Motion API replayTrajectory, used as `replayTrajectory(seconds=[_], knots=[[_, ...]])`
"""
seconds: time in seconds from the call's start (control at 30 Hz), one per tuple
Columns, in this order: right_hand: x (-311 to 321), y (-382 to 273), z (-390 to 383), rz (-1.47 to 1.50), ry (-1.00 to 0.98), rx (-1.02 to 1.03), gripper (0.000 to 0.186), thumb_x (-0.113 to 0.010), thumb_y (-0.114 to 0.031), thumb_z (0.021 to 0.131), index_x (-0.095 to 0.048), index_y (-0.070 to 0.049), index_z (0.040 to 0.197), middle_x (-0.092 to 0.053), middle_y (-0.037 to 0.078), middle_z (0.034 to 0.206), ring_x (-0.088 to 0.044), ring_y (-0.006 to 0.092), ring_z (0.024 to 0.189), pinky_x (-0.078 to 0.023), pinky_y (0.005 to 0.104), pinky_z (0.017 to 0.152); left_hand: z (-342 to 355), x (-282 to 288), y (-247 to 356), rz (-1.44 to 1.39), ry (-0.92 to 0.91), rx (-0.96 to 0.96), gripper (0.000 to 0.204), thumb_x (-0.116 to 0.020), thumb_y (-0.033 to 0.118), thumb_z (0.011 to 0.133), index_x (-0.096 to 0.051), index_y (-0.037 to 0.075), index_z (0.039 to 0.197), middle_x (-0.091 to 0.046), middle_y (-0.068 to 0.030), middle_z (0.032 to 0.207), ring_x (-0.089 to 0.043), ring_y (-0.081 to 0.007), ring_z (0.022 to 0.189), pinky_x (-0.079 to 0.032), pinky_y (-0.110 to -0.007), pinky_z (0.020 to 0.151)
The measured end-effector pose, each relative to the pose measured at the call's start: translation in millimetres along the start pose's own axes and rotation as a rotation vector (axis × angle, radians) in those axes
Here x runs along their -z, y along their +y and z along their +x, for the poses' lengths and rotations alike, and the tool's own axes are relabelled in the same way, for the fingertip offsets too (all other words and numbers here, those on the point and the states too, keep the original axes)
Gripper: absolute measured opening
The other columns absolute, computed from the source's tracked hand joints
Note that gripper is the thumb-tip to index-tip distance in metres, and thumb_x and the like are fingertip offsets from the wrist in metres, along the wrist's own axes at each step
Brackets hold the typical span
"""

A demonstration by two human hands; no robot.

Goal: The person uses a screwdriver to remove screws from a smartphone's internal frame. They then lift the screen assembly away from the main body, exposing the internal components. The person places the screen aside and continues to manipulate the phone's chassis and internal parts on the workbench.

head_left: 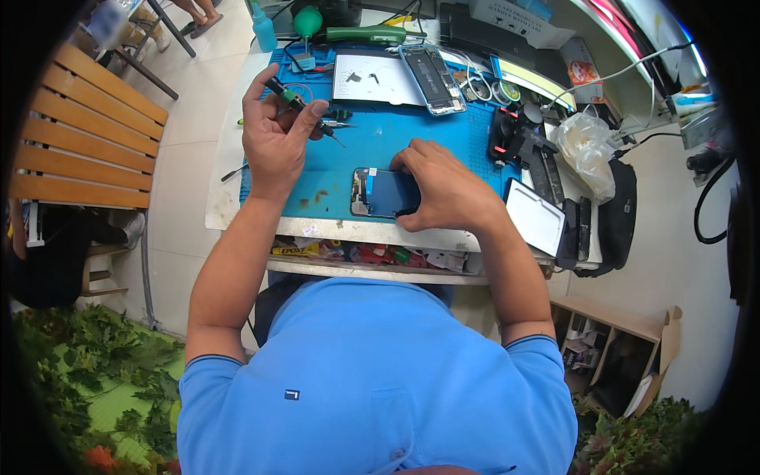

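Left hand [275, 146] is raised over the blue mat [380, 146], closed on a screwdriver [288, 94] whose tip is pointed down to the right, clear of the phone screen [389, 195]; by the right hand [453, 188] that screen is clasped at its right end, thumb at the near edge and fingers at the far one; it is laid flat on the mat, close to the front edge of the table [348, 231], its right part hidden. Farther back, an opened phone [431, 75] is rested partly on a white pad [360, 93]. Screw work on the screen's fittings is judged to be in hand; whether screws are being removed or fitted cannot be told; for the next move, the tip would need to be lowered to the screen's left end, with the screen held steady.
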State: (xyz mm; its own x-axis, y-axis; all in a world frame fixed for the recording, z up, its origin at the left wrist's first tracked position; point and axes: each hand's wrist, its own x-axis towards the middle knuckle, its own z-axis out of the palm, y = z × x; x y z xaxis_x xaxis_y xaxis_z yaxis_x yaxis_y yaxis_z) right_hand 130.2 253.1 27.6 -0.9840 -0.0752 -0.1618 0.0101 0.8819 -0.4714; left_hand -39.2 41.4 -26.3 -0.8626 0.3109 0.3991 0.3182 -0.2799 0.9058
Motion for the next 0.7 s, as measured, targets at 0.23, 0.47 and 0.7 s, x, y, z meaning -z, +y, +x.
replayTrajectory(seconds=[0.23, 0.47, 0.7], knots=[[-9.5, -9.1, -13.4, -0.001, 0.145, 0.06, 0.07, -0.093, -0.023, 0.07, -0.067, -0.003, 0.131, -0.064, 0.017, 0.124, -0.067, 0.0393, 0.115, -0.056, 0.0481, 0.103, -3.5, -1.1, 3.3, -0.005, -0.014, 0.038, 0.078, -0.088, 0.013, 0.102, -0.04, 0.006, 0.163, -0.071, -0.0054, 0.102, -0.077, -0.0104, 0.089, -0.065, -0.024, 0.068], [-15.2, -13.2, -23.6, -0.015, 0.21, 0.108, 0.072, -0.092, -0.02, 0.071, -0.066, -0.002, 0.136, -0.066, 0.018, 0.124, -0.067, 0.0402, 0.116, -0.057, 0.0481, 0.102, -5.4, -1.3, 8.5, -0.005, -0.03, 0.096, 0.075, -0.087, 0.015, 0.102, -0.042, 0.006, 0.161, -0.074, -0.009, 0.106, -0.08, -0.0138, 0.093, -0.069, -0.028, 0.07], [-27.9, -13.4, -32.8, -0.1, 0.364, 0.191, 0.073, -0.093, -0.019, 0.071, -0.066, -0.002, 0.136, -0.067, 0.018, 0.128, -0.068, 0.0389, 0.118, -0.057, 0.0483, 0.102, -9.9, -11.1, 16.9, -0.056, -0.031, 0.13, 0.074, -0.086, 0.01, 0.102, -0.042, 0.005, 0.161, -0.071, -0.0072, 0.105, -0.077, -0.0126, 0.088, -0.068, -0.027, 0.068]])
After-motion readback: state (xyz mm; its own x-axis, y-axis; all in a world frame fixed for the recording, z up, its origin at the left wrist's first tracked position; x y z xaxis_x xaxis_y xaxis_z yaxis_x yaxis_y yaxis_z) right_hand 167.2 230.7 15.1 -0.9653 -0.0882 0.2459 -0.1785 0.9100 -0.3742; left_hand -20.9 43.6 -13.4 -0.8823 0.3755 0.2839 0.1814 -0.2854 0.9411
